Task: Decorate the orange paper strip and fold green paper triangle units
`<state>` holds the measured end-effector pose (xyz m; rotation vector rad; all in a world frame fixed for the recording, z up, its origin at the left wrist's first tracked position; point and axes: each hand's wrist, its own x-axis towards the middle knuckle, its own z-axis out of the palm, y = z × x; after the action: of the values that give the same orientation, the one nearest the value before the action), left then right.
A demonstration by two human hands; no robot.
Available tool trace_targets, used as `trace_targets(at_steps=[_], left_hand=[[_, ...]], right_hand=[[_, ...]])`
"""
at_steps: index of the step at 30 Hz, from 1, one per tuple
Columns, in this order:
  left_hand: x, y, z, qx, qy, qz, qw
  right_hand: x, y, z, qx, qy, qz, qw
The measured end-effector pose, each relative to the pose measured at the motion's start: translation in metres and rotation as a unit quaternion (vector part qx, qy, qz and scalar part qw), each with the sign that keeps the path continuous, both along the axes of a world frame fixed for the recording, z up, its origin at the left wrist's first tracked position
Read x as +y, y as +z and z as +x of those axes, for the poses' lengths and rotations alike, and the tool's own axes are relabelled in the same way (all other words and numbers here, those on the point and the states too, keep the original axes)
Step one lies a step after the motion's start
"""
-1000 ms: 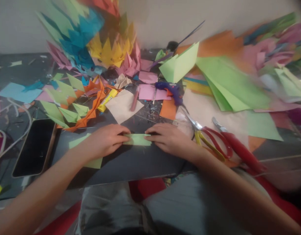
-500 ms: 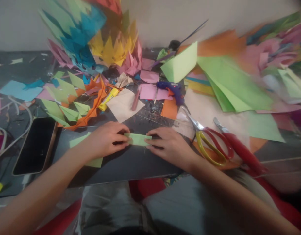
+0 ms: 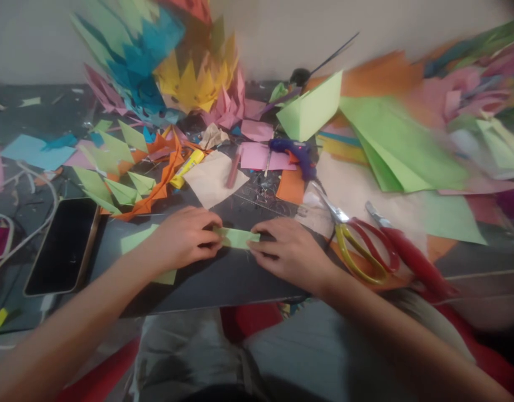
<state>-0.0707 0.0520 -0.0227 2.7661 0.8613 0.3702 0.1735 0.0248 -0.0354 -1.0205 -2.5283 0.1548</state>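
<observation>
A small strip of folded light-green paper (image 3: 236, 238) lies low over the dark tabletop, stretched between my two hands. My left hand (image 3: 188, 237) has its fingers closed on the strip's left end. At the other end, my right hand (image 3: 287, 248) pinches the paper between thumb and fingers. Partly under my left wrist is another light-green sheet (image 3: 135, 239), its middle hidden by the forearm. Just beyond my left hand stands a ring of folded orange and green paper points (image 3: 150, 201). Scissors with yellow and red handles (image 3: 359, 254) lie to the right of my right hand.
A phone (image 3: 62, 245) with a cable lies at left. Beyond my hands are a yellow glue stick (image 3: 187, 167), a beige paper (image 3: 217, 181) and a blue glue gun (image 3: 296, 153). A red-handled tool (image 3: 407, 251) and green sheets (image 3: 399, 145) lie right. Folded paper crowns (image 3: 193, 84) stand behind.
Almost nothing differs. The whole view has shifted slightly, and both hands keep their hold on the paper strip in about the same place.
</observation>
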Motion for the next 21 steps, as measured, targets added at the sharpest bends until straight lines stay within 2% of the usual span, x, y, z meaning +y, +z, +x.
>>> trace_targets(at_steps=[6, 8, 11, 15, 17, 21], left_hand=[[-0.003, -0.002, 0.000, 0.008, 0.012, 0.032, 0.999], [-0.004, -0.002, 0.001, 0.012, 0.015, 0.037, 0.999], [-0.006, -0.001, 0.003, 0.013, 0.023, 0.034, 0.999], [-0.007, -0.002, 0.006, 0.000, 0.039, 0.036, 0.999], [-0.007, -0.005, 0.006, -0.002, 0.041, 0.032, 0.999], [-0.005, -0.008, 0.006, -0.004, 0.049, -0.001, 0.999]], right_hand=[[0.004, 0.000, 0.001, -0.023, 0.079, 0.036, 0.996], [0.007, 0.001, 0.002, -0.010, 0.110, 0.005, 0.994], [0.013, 0.005, 0.006, 0.024, 0.143, -0.084, 0.986], [0.019, 0.008, 0.011, 0.066, 0.147, -0.196, 0.967], [0.021, 0.006, 0.012, 0.087, 0.139, -0.219, 0.962], [0.023, -0.002, 0.010, 0.118, 0.129, -0.216, 0.961]])
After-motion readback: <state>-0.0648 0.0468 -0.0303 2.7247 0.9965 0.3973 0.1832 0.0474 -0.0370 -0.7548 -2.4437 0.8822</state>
